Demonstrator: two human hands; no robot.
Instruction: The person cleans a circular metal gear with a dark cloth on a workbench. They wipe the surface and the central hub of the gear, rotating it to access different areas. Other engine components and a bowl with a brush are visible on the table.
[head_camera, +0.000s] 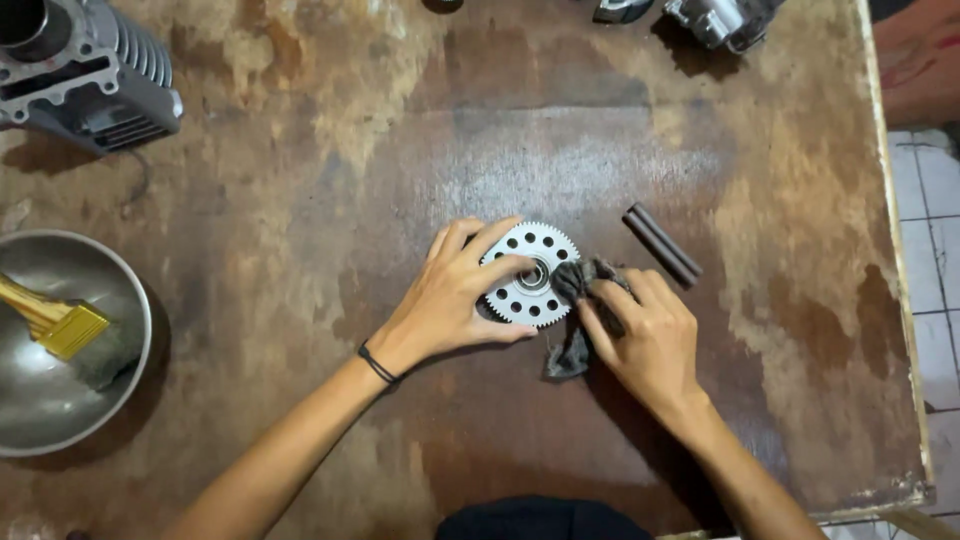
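Gear wheel (528, 276), a flat toothed silver disc with a ring of round holes and a bearing at its hub, lies face-up on the worn brown table (300, 200), a little right of the middle. It sits between the two hands. The left hand (450, 300) rests on its left part with the fingers spread: the index finger crosses the upper face toward the hub, and the thumb runs along the lower rim, so the disc is pinned flat rather than lifted. The right hand (650, 335) sits just beside the gear's right edge, its fingers curled and pinching a crumpled grey rag (578, 300), whose upper end presses against the right side of the disc near the hub while the lower end trails onto the table.

Being round and lying flat, the gear has no long axis across the table; its hub axis points straight up toward the camera. The left rim and some teeth are hidden under the left fingers, and the rag covers part of the right rim.

A pair of dark rods (662, 244) lies diagonally just above the right hand. A finned grey engine cylinder (95, 75) is cut off at the top left corner. A metal bowl (40, 400) at the left edge holds a yellow-handled brush (55, 322). More metal parts (715, 20) at the top edge are cropped and hard to identify.
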